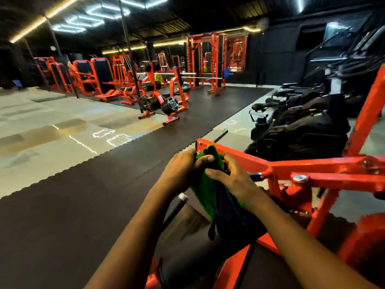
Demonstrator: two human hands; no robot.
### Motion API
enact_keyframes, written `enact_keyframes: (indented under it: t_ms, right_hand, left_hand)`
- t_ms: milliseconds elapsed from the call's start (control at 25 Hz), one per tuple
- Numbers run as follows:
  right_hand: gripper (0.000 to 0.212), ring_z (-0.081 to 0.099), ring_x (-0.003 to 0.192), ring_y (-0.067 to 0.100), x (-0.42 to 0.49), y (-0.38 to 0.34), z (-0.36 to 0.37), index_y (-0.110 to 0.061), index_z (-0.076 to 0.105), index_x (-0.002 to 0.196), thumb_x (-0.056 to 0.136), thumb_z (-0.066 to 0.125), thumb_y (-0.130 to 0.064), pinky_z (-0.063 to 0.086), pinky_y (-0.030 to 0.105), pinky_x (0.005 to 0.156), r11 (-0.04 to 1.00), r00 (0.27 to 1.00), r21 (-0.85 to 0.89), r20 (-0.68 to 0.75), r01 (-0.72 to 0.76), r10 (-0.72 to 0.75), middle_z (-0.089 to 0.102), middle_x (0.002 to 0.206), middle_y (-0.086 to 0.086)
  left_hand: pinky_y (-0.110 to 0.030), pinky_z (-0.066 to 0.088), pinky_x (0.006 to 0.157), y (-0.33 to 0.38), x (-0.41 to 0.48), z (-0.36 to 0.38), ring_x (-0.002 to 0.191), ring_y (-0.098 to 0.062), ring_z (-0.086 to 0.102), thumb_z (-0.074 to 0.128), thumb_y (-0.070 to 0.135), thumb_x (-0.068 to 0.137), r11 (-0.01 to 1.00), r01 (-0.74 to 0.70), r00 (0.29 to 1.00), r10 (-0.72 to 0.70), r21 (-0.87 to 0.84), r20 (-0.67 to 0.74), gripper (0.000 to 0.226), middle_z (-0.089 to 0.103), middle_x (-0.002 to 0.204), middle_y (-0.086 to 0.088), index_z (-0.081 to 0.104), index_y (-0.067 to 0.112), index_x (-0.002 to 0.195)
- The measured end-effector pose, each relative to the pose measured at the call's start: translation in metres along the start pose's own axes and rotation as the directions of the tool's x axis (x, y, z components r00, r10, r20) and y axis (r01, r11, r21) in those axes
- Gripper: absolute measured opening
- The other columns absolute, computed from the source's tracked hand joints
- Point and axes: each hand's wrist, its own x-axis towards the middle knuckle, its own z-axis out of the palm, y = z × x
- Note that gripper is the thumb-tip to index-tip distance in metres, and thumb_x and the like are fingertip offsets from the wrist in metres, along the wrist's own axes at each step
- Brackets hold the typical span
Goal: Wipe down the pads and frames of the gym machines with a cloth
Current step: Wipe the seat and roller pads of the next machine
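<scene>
The left grip [183, 170] and the right grip [232, 181], both bare hands, meet at the near end of an orange machine frame [312, 164]. Between them is the cloth [203, 193], bright green on one side and dark on the other. Its top is bunched against the frame's end, and the rest hangs down below the wrists. The left grip is clamped on the cloth's upper part, fingers curled over it and thumb laid across the green. The right grip is clamped on the cloth just beside it, thumb pointing toward the left one (the two thumbs nearly touch). Under the forearms lies a dark pad [185, 263], blurred at the picture's lower edge.

A black rubber floor mat [62, 205] runs past the machine, with pale glossy flooring [41, 126] beyond it. Farther back stand orange benches loaded with weight plates [169, 105] and a tall orange rack [208, 59]. To the right is a row of black cardio machines [302, 126].
</scene>
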Motion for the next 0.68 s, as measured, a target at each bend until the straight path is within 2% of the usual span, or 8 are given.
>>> enact_keyframes:
  t_ms: [80, 160, 320, 400, 440, 480, 600, 680]
  right_hand:
    - [0.059, 0.069, 0.106, 0.014, 0.0, -0.057, 0.01, -0.035, 0.061, 0.116, 0.067, 0.078, -0.063, 0.054, 0.049, 0.095, 0.991, 0.999, -0.133, -0.03, -0.03, 0.026, 0.073, 0.11, -0.005]
    - [0.065, 0.067, 0.105, 0.01, -0.001, -0.088, 0.016, -0.031, 0.062, 0.117, 0.065, 0.073, -0.068, 0.054, 0.046, 0.095, 0.969, 1.0, -0.245, -0.02, 0.008, -0.014, 0.072, 0.11, -0.008]
    - [0.051, 0.07, 0.102, 0.012, -0.005, -0.19, 0.032, -0.022, 0.071, 0.113, 0.068, 0.07, -0.047, 0.055, 0.039, 0.093, 0.972, 0.992, -0.233, 0.123, 0.034, -0.005, 0.075, 0.105, -0.006]
    - [0.019, 0.069, 0.088, 0.006, -0.007, -0.217, 0.044, -0.02, 0.073, 0.096, 0.079, 0.066, -0.023, 0.053, 0.034, 0.083, 0.982, 0.99, -0.186, 0.14, 0.025, 0.001, 0.076, 0.089, -0.011]
    - [0.014, 0.066, 0.077, 0.0, -0.009, -0.226, 0.048, -0.02, 0.07, 0.086, 0.085, 0.062, -0.009, 0.05, 0.03, 0.075, 0.988, 0.99, -0.153, 0.142, 0.014, 0.008, 0.073, 0.077, -0.016]
    - [0.025, 0.063, 0.069, -0.004, -0.011, -0.232, 0.053, -0.02, 0.068, 0.081, 0.088, 0.056, 0.0, 0.046, 0.026, 0.07, 0.992, 0.991, -0.126, 0.136, 0.006, 0.011, 0.07, 0.069, -0.018]
    - [0.031, 0.065, 0.074, 0.004, -0.021, -0.251, 0.074, -0.017, 0.071, 0.091, 0.093, 0.049, 0.004, 0.05, 0.021, 0.068, 0.998, 0.976, -0.048, 0.218, 0.028, -0.017, 0.071, 0.077, -0.01]
    - [0.017, 0.065, 0.083, 0.017, -0.025, -0.258, 0.09, -0.01, 0.068, 0.1, 0.091, 0.054, -0.007, 0.052, 0.031, 0.076, 0.999, 0.96, 0.029, 0.276, 0.033, -0.04, 0.069, 0.087, 0.004]
  left_hand:
    - [-0.048, 0.04, 0.066, 0.013, -0.011, -0.052, 0.075, -0.034, 0.054, 0.04, 0.074, 0.085, 0.999, 0.046, 0.999, -0.046, 0.014, 0.029, 0.064, 0.054, 0.074, -0.009, 0.045, 0.01, 0.086]
    - [-0.046, 0.042, 0.065, 0.023, -0.023, -0.083, 0.074, -0.034, 0.055, 0.043, 0.075, 0.083, 0.999, 0.053, 0.997, -0.053, 0.014, 0.048, 0.064, 0.056, 0.075, -0.01, 0.045, 0.012, 0.089]
    - [-0.025, 0.037, 0.056, 0.04, -0.057, -0.186, 0.068, -0.015, 0.05, 0.067, 0.053, 0.089, 0.992, 0.081, 0.994, -0.073, -0.1, 0.085, 0.042, 0.054, 0.076, 0.0, 0.05, 0.014, 0.092]
    - [-0.018, 0.034, 0.053, 0.034, -0.077, -0.223, 0.067, -0.009, 0.048, 0.075, 0.043, 0.086, 0.997, 0.042, 0.992, -0.034, -0.068, 0.12, 0.033, 0.052, 0.075, 0.007, 0.05, 0.021, 0.086]
    - [-0.019, 0.036, 0.055, 0.028, -0.085, -0.235, 0.068, -0.009, 0.049, 0.078, 0.038, 0.085, 0.998, 0.042, 0.991, -0.034, -0.052, 0.132, 0.032, 0.053, 0.075, 0.008, 0.05, 0.023, 0.084]
    - [-0.021, 0.037, 0.057, 0.023, -0.095, -0.248, 0.069, -0.009, 0.05, 0.079, 0.034, 0.084, 0.998, 0.052, 0.99, -0.046, -0.044, 0.131, 0.03, 0.054, 0.076, 0.009, 0.051, 0.025, 0.083]
    - [-0.029, 0.042, 0.063, 0.015, -0.128, -0.28, 0.073, -0.013, 0.052, 0.077, 0.025, 0.086, 0.994, 0.109, 0.992, -0.107, -0.028, 0.065, 0.022, 0.057, 0.077, 0.006, 0.055, 0.022, 0.085]
    - [-0.026, 0.039, 0.059, 0.017, -0.147, -0.293, 0.068, -0.013, 0.049, 0.074, 0.027, 0.09, 0.988, 0.151, 0.988, -0.151, 0.007, -0.038, 0.023, 0.054, 0.073, 0.003, 0.055, 0.014, 0.084]
